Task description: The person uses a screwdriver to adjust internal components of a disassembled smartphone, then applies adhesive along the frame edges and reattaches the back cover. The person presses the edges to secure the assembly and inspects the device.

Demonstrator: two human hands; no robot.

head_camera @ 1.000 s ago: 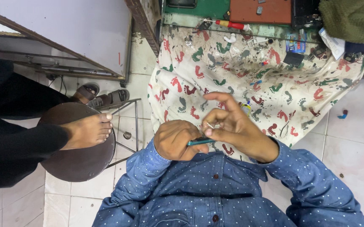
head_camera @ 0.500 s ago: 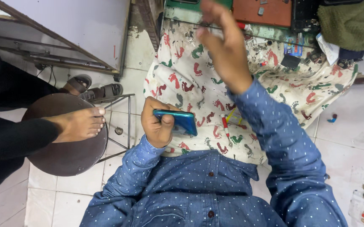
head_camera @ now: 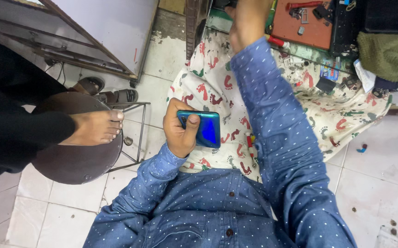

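My left hand [head_camera: 177, 133] grips a shiny blue phone [head_camera: 207, 129] back side up, thumb pressed on its near edge, over my lap. A white cloth printed with red and green footprints [head_camera: 341, 115] covers my lap. My right hand [head_camera: 247, 20] is stretched far forward at the top of the view, its back toward me, over the edge of a green work surface [head_camera: 217, 20]. Its fingers are hidden, so what it touches does not show. A small red-handled tool [head_camera: 250, 148] lies on the cloth beside my right sleeve.
An orange-red tray [head_camera: 309, 30] with small parts and an olive-green bag [head_camera: 392, 50] sit at the top right. At left, another person's bare foot [head_camera: 93, 128] rests on a round brown stool [head_camera: 75, 163]. Sandals [head_camera: 116, 96] lie on the tiled floor.
My right hand left the phone, where both hands worked with a small tool, and reached up and forward. The left hand turned the phone flat and kept hold of it.
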